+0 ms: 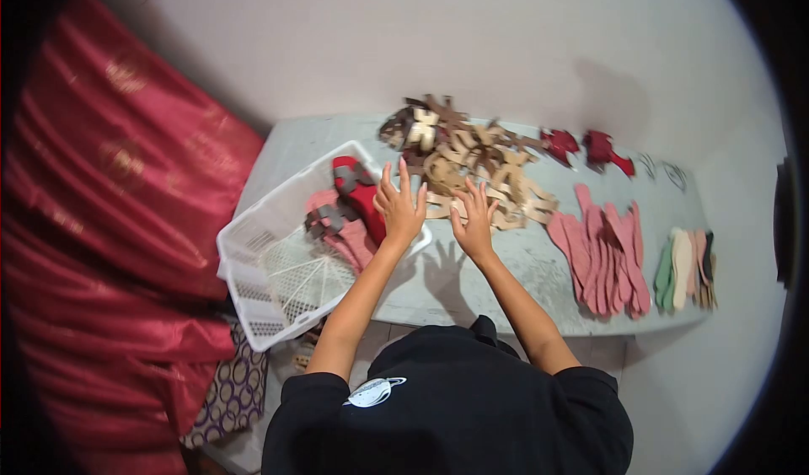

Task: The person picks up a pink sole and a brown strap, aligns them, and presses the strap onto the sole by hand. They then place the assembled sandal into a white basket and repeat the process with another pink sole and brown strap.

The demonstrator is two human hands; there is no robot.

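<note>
My left hand (401,209) is raised over the right rim of the white plastic basket (253,209), its fingers spread and nothing in them. Inside the basket lie a red sole-shaped piece with grey straps (362,201) and pink sole-shaped pieces (350,241), also with grey straps. My right hand (475,225) hovers with spread fingers over the table, at the near edge of a pile of tan and brown strap pieces (472,159). It holds nothing, and its shadow falls on the tabletop.
Pink sole-shaped pieces (598,260) lie in a row on the grey table (522,285). Green, cream and dark ones (681,264) are at the right end. Dark red strap pieces (600,150) lie by the wall. A red curtain (126,197) hangs at left.
</note>
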